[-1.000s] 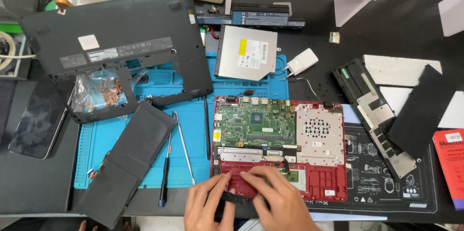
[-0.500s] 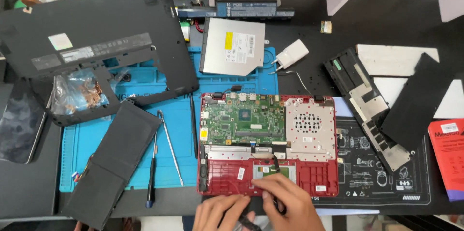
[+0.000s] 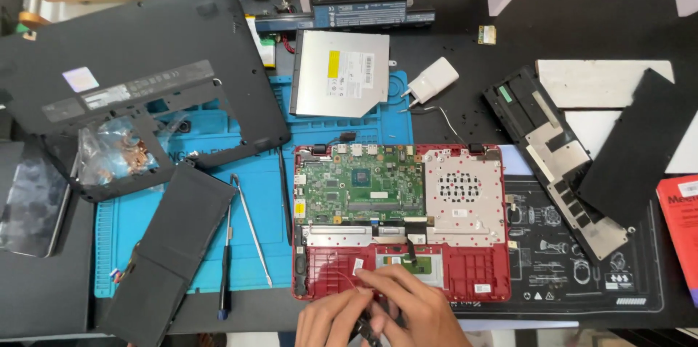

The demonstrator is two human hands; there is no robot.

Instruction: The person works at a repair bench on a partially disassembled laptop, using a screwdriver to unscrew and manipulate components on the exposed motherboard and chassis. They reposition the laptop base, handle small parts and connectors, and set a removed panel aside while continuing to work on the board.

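Note:
An opened red laptop base (image 3: 480, 274) lies in front of me, with a green circuit board (image 3: 360, 183) and a pale perforated metal plate (image 3: 463, 191) exposed. Both hands meet at its front edge. My left hand (image 3: 331, 321) and my right hand (image 3: 411, 311) pinch a small dark part (image 3: 366, 325) between their fingers, just below the touchpad area (image 3: 414, 263). Thin dark wires run from the hands up toward the board. Most of the small part is hidden by my fingers.
On the blue mat (image 3: 254, 194) lie a flat black battery (image 3: 171, 252), a screwdriver (image 3: 225, 260) and tweezers (image 3: 251, 227). A large black laptop cover (image 3: 138, 78) lies at the back left, an optical drive (image 3: 342, 82) and white charger (image 3: 432, 79) behind. Black panels (image 3: 632, 143) lie to the right.
The view has shifted so the laptop sits higher and further left in frame. Both hands have slid down to the laptop's front edge and closed together on the small dark part.

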